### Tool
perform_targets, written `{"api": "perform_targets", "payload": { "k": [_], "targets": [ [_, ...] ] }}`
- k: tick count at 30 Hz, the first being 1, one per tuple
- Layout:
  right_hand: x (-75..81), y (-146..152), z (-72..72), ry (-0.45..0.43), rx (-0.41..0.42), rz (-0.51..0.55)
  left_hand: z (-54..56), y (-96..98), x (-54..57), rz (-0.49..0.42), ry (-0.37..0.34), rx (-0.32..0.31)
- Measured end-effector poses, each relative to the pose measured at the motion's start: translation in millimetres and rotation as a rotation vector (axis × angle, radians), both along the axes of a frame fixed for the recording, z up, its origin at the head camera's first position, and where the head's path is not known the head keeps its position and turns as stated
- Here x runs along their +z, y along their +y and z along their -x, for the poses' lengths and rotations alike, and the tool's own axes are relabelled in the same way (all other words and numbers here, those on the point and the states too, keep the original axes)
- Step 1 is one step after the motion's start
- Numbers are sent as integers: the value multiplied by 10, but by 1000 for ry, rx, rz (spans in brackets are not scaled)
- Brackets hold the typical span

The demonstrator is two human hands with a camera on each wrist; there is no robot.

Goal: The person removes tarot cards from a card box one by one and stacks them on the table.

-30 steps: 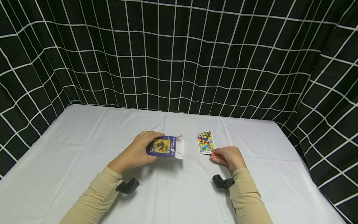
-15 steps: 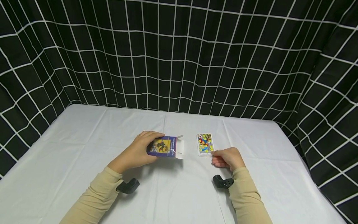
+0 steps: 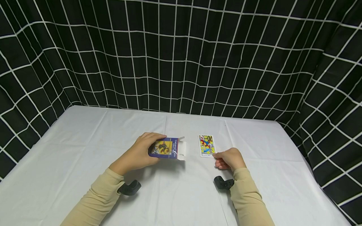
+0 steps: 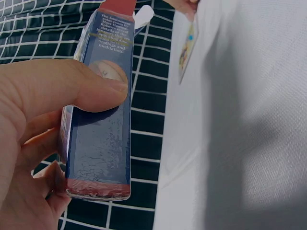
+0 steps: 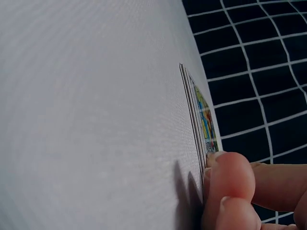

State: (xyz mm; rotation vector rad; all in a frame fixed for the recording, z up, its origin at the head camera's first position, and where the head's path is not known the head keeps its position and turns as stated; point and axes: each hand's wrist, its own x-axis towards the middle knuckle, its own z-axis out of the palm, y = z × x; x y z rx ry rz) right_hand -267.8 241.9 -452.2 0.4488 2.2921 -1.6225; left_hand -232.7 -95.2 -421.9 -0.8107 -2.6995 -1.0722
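Observation:
My left hand (image 3: 141, 152) grips a blue tarot card box (image 3: 162, 147) from its closed end, and the white end flaps (image 3: 182, 150) stand open toward the right. In the left wrist view the thumb lies across the box's narrow printed side (image 4: 100, 148). A small stack of tarot cards (image 3: 206, 146) lies face up on the white tablecloth, right of the box. My right hand (image 3: 232, 158) pinches the near right corner of these cards between thumb and fingers. Seen edge-on in the right wrist view, the thin stack (image 5: 192, 115) shows several layers lying close together.
A white cloth (image 3: 181, 194) covers the table. Black fabric with a white grid (image 3: 181, 56) hangs behind it and at both sides. A dark wrist-camera mount sits on each sleeve, the left one (image 3: 129, 187) and the right one (image 3: 223, 182).
The top card, earlier tilted and offset from those beneath, now lies flat and lined up with the stack. My right hand has shifted slightly. The left hand and box have stayed still.

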Motion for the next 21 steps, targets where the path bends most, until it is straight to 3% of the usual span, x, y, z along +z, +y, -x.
{"api": "perform_targets", "payload": {
  "k": [14,21],
  "targets": [
    [26,43,5,15,-14,31,24,33,-40,-12,4,-1],
    [185,-53,-51,161,-43,90,5,23,-116,-48,-17,49]
  ]
}}
